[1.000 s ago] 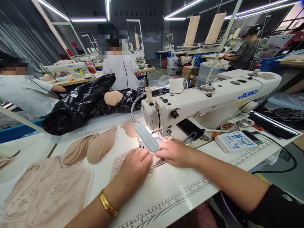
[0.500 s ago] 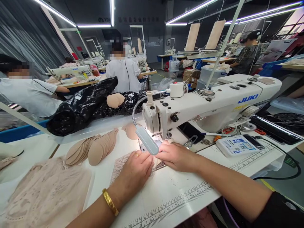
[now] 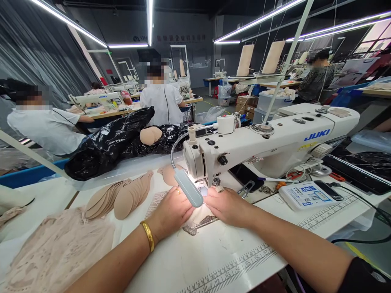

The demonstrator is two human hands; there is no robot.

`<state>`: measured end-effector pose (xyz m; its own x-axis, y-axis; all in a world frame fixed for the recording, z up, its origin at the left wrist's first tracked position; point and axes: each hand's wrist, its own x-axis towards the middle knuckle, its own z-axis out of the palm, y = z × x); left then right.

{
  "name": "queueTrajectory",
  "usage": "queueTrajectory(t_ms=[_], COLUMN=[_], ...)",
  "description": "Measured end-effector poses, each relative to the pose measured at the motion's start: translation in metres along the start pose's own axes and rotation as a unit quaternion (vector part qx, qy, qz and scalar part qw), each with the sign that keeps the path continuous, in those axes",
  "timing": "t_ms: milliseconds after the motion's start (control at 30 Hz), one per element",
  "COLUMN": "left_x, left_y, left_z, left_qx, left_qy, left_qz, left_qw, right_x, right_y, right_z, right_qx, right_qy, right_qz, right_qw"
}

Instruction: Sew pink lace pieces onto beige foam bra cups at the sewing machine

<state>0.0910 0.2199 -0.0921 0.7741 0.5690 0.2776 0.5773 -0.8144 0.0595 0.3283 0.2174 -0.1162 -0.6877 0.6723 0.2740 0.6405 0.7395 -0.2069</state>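
Observation:
A white sewing machine (image 3: 269,132) stands in front of me, its head over the spot where both hands work. My left hand (image 3: 174,209), with a ring and a gold bangle, has its fingers curled on a beige fabric piece (image 3: 198,215) left of the needle area. On the right side, my right hand (image 3: 227,206) pinches the same piece, close to the presser foot. A grey lamp head (image 3: 188,189) hides the needle and some of the left fingertips. Pale lace (image 3: 155,202) shows behind the left hand.
Stacked beige pads (image 3: 132,195) and lace fabric (image 3: 61,248) lie to the left. A phone (image 3: 246,177), a white-and-blue box (image 3: 307,195) and a cable are on the right. Black plastic bags (image 3: 110,142) lie beyond the table; several people sit at other machines.
My left hand has slid forward and left, and its fingers curl more. More of the beige fabric shows between the hands. My right hand stays by the presser foot; the view has shifted slightly.

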Motion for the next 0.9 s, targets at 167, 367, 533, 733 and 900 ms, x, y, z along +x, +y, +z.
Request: queueTrajectory(t_ms=[167, 367, 533, 733, 900], left_x=[0.0000, 0.0018, -0.0003, 0.0007, 0.0044], left_y=[-0.0049, 0.0012, 0.0019, -0.0003, 0.0017], left_z=[-0.0002, -0.0025, -0.0026, -0.0045, -0.0082], left_qx=[0.007, 0.031, 0.006, 0.016, 0.031], left_qy=[-0.003, -0.001, 0.000, -0.009, 0.009], left_qz=[0.003, 0.013, 0.020, 0.006, -0.022], left_qw=[1.000, 0.999, 1.000, 1.000, 0.999], right_x=[0.0005, -0.0038, -0.0046, -0.0031, -0.0021], right_y=[-0.0013, 0.0023, 0.0032, 0.0001, -0.0005], right_z=[-0.0021, 0.0013, 0.0006, -0.0005, 0.0020], right_qx=[0.001, -0.010, -0.008, -0.007, -0.012], right_qy=[-0.014, -0.013, -0.016, -0.022, -0.014], right_qz=[0.013, -0.013, -0.026, -0.012, -0.004], right_qw=[1.000, 1.000, 1.000, 1.000, 1.000])
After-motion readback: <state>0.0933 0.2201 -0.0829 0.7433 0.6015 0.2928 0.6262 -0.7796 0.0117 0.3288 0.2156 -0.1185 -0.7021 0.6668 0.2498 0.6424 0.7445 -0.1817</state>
